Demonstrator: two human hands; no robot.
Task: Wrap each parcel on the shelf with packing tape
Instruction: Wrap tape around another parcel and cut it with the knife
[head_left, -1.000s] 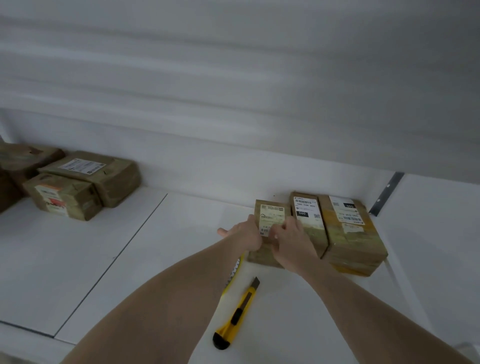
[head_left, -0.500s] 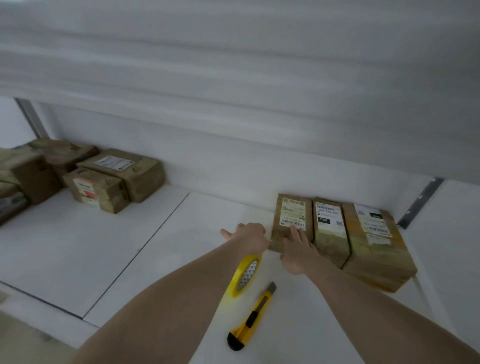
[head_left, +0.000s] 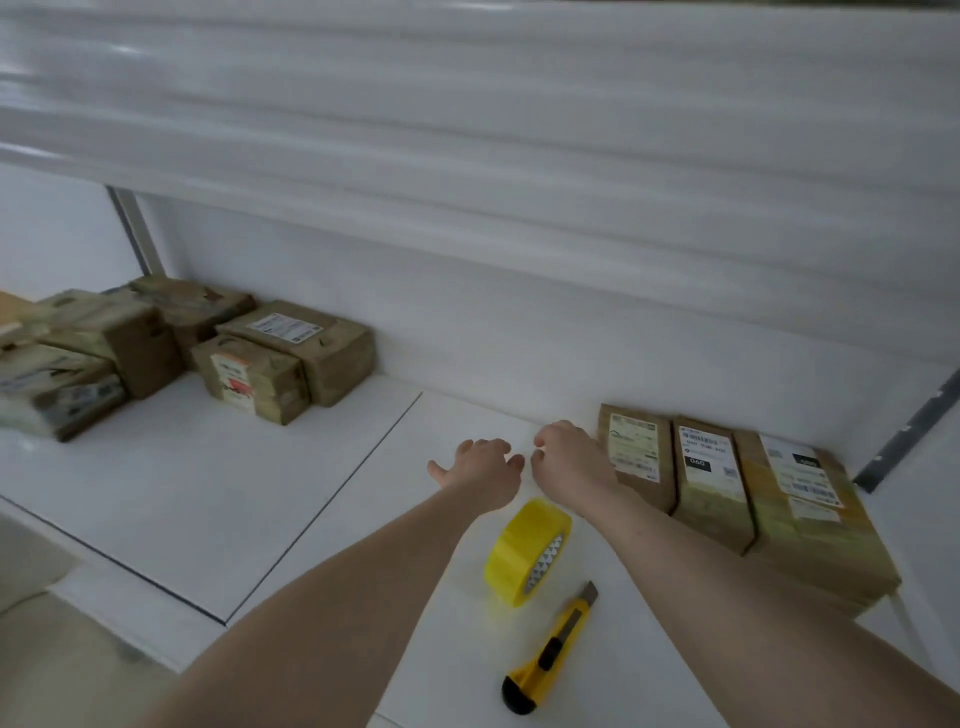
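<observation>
Head view: 3 parcels (head_left: 727, 483) lie side by side on the white shelf (head_left: 218, 499) at the right, each touching the next and each with a label on top. Far left sits a second cluster of about 6 parcels (head_left: 291, 358), too bunched to count surely. 1 roll of yellow packing tape (head_left: 527, 551) stands on edge near the front, with 1 yellow utility knife (head_left: 550, 654) lying just beside it. 2 hands hover close together: the left hand (head_left: 480, 467) has a released grip with loose fingers, grasping nothing; the right hand (head_left: 571, 462), just beside the leftmost of the 3 parcels, has curled fingers, and whether they pinch anything cannot be told.
</observation>
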